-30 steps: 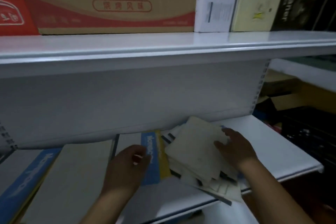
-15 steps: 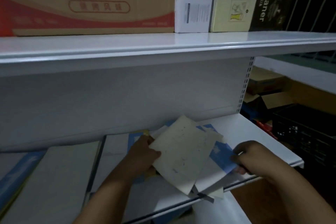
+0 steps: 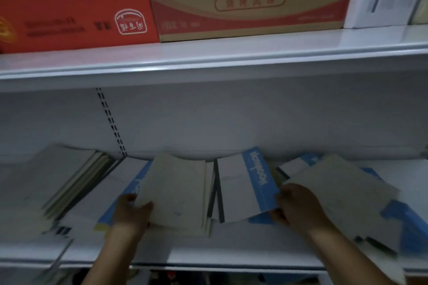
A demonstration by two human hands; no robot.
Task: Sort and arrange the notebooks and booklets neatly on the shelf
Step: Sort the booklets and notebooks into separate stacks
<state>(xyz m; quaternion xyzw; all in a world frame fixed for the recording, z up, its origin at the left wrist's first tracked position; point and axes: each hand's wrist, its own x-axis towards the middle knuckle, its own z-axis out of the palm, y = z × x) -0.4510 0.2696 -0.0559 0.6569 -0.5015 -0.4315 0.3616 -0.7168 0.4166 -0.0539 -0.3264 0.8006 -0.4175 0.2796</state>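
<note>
Left hand (image 3: pixel 132 213) is closing its grip on the near left corner of a plain beige paper-covered booklet (image 3: pixel 176 194), thumb on top of the cover, fingers going under. The booklet is lying flat on a stack, overlapping a blue-and-white notebook with a yellow edge (image 3: pixel 122 199). Right hand (image 3: pixel 298 208) is pressing on the near corner of a white notebook with a blue printed spine band (image 3: pixel 245 190); whether its grip is closing on that cover or only resting against it, I cannot tell, since the frame is blurring there. Just right of that hand, a loose skewed pile of beige and blue booklets (image 3: pixel 347 196) is sprawling toward the shelf front.

Judgement on the step: the beige booklet is being placed with its like. To do it well, the left hand should be squaring its edges against the stack beneath before letting go, while the right hand is steadying the neighbouring notebook so the thin covers are not sliding. Paper this thin is likely to be bending if lifted by one corner.

Surface: a white metal lower shelf (image 3: pixel 231 247), smooth, with a raised front lip. A grey-edged stack of notebooks (image 3: pixel 76 178) is sitting at far left. Above, an upper white shelf (image 3: pixel 208 58) is carrying a red printed carton (image 3: pixel 74 7) and a tan cardboard carton with red lettering (image 3: pixel 250 0). Lighting is dim.
</note>
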